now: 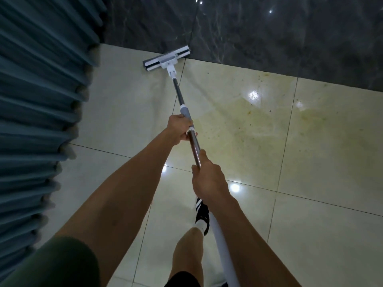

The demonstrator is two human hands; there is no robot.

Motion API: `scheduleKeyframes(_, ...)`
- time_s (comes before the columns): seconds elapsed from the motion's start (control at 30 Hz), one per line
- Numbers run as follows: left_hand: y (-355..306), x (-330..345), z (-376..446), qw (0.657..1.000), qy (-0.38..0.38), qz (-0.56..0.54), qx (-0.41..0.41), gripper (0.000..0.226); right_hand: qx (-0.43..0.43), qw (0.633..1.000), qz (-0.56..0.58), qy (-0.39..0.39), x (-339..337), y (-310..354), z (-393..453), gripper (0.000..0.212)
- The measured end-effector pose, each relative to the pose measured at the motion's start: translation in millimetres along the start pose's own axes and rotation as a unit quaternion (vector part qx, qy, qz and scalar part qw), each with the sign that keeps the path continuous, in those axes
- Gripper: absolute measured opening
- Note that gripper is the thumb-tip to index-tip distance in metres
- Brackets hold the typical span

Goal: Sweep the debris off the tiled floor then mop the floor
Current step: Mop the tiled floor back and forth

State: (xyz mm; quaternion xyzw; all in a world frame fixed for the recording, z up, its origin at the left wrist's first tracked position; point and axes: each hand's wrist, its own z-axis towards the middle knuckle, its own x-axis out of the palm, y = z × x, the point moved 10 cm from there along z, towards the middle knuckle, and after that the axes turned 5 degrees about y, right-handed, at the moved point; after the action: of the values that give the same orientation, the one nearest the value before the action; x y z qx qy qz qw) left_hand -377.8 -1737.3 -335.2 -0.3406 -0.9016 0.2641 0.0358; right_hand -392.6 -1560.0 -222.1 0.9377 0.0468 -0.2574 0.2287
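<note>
Left hand (180, 129) gripped the mop (187, 119) at its grey collar, right hand (208, 180) wrapped the steel pole lower down; mop head (166, 58) lay flat on the pale tiled floor (128, 112) against the dark wall (269, 27), brown specks of debris (250, 119) lay to its right.

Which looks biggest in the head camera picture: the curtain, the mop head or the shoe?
1. Curtain, by far.
2. Mop head and shoe look about alike; the shoe is nearer the camera and partly hidden, so I won't rank them.

Both hands (179, 129) (208, 180) around mop handle (177, 90), mop head (166, 58) against dark wall (269, 34)
</note>
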Motion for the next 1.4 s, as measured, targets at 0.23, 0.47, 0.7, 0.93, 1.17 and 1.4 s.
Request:
scheduleKeyframes(0.23, 31.2, 19.6, -26.0, 1.0, 0.013, -0.002, -0.007, 0.033, 0.001, 1.0, 0.019, 0.002, 7.8, -29.5, -34.2, 0.057)
scheduleKeyframes(0.47, 90.7, 59.1, -78.4, 0.999, 0.046, 0.027, -0.004, 0.029, 0.017, 0.996, 0.084, 0.008, 22.7, -90.4, -103.9, 0.055)
scheduleKeyframes(0.7, 187.8, 116.8, -148.3, 0.994, 0.084, 0.072, -0.008, 0.021, 0.04, 0.991, 0.125, -0.002, 51.7, -188.0, -191.8, 0.054)
scheduleKeyframes(0.93, 270.0, 162.6, -209.1, 0.989, 0.109, 0.098, -0.013, 0.007, 0.069, 0.989, 0.134, 0.004, 72.8, -265.8, -268.7, 0.054)
scheduleKeyframes(1.17, 260.8, 158.4, -212.9, 0.994, 0.059, 0.086, 0.01, 0.014, 0.065, 0.987, 0.145, 0.0, 69.8, -262.1, -263.9, 0.055)
scheduleKeyframes(1.4, 213.0, 145.7, -175.7, 0.993, 0.04, 0.108, 0.016, 0.007, 0.085, 0.986, 0.145, -0.007, 53.4, -226.2, -222.7, 0.053)
